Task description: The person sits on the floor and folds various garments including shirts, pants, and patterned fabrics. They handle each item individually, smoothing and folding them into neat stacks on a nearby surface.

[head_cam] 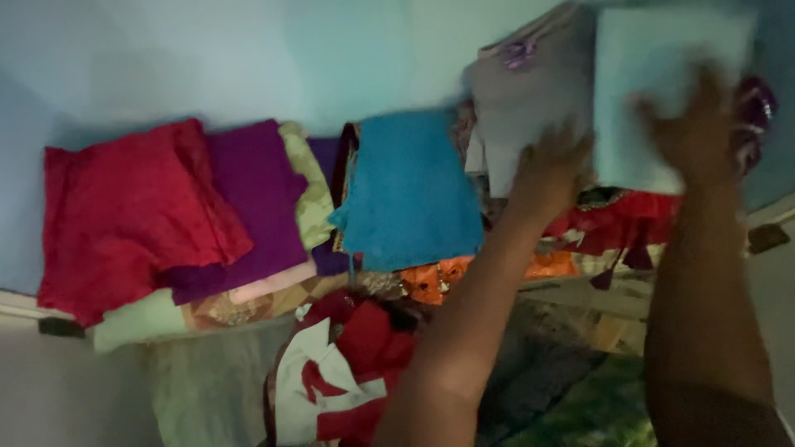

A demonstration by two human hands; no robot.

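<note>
My right hand [700,116] lies flat on a pale blue folded cloth [654,91] at the top of the stack by the wall, fingers spread over it. It is blurred, so I cannot tell whether my grip is closed on the cloth or only pressing it. My left hand [551,165] rests just beside it on a grey folded cloth [530,91], which lies partly under the pale blue one. That hand is blurred too, and I cannot tell its grip. Left of the grey cloth lies a teal cloth [410,194], then a purple cloth [257,199] and a red cloth [124,215], all folded in a row. Below them sits a red and white cloth [331,381].
</note>
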